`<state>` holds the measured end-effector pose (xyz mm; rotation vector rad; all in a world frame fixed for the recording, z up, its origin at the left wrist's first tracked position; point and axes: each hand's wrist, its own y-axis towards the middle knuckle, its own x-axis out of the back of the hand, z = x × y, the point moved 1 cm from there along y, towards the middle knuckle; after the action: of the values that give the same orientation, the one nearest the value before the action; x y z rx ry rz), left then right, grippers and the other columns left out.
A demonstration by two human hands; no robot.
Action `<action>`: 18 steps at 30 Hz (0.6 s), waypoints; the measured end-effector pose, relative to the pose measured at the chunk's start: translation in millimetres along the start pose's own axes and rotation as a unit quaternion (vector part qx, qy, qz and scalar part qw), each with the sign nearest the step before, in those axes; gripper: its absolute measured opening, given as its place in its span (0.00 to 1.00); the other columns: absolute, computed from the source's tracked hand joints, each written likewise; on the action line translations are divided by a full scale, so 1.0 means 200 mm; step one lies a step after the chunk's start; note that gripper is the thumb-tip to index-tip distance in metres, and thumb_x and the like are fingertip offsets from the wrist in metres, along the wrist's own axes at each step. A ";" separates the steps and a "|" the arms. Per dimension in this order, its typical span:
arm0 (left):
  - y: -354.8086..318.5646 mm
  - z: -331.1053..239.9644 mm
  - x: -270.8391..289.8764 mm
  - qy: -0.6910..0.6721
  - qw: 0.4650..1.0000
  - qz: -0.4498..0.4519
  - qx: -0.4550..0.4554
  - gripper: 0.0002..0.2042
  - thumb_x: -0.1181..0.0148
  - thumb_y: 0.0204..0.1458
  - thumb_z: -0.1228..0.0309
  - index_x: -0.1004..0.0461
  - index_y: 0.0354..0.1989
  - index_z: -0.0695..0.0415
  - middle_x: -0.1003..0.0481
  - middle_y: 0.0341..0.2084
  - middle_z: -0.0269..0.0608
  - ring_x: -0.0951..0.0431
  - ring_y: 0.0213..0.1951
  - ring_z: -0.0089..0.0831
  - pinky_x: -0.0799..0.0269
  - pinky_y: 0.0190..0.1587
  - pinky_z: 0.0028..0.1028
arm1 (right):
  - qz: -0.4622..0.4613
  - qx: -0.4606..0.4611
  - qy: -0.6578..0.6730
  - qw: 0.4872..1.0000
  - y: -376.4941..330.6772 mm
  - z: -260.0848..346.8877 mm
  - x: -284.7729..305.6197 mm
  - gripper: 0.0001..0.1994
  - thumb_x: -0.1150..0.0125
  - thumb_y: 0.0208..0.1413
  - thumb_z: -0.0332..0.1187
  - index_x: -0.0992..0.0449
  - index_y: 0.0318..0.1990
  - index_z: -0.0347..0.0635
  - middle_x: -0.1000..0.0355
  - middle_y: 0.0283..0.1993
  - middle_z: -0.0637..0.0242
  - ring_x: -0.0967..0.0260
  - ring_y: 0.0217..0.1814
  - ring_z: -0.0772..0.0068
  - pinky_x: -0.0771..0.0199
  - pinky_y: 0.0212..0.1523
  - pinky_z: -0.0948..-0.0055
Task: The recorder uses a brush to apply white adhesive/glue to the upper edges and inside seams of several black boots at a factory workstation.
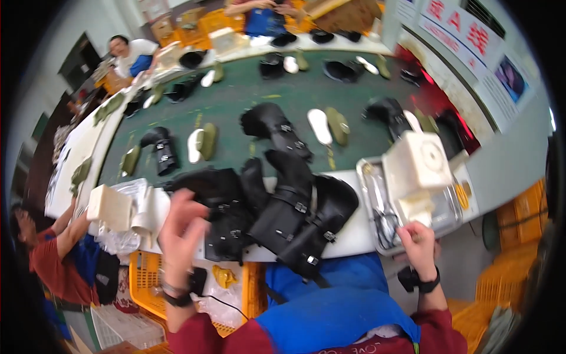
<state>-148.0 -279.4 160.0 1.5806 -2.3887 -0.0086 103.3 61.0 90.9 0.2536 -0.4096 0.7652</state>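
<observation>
My left hand (180,227) hovers with fingers spread just above a pile of black buckled boots (283,215) on the white bench edge (354,233); it holds nothing and is blurred. My right hand (418,245) rests at the near rim of a metal tray (377,194), its fingers curled by the base of a cream-coloured machine (417,165) standing in the tray. Whether that hand grips anything is hidden. Both wrists wear black bands.
A green conveyor belt (247,100) carries more black boots (274,127), white insoles (319,125) and olive soles (337,125). Other people work at the far left (127,53), at the top (262,15) and at my left (53,259). Yellow crates (144,283) sit below the bench.
</observation>
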 end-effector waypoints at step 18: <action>-0.15 0.24 -1.22 0.424 0.885 0.112 -0.158 0.40 0.36 0.29 0.76 0.48 0.57 0.56 0.35 0.39 0.50 0.31 0.38 0.46 0.33 0.41 0.34 | -0.096 0.045 0.038 0.994 -0.07 -0.29 0.39 0.04 0.40 0.45 0.24 0.28 0.25 0.33 0.32 0.17 0.68 0.37 0.18 0.85 0.39 0.20 0.84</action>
<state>-41.9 -77.8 54.9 0.8729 -1.7282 0.2681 179.7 119.9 72.0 0.3419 -0.2751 0.6031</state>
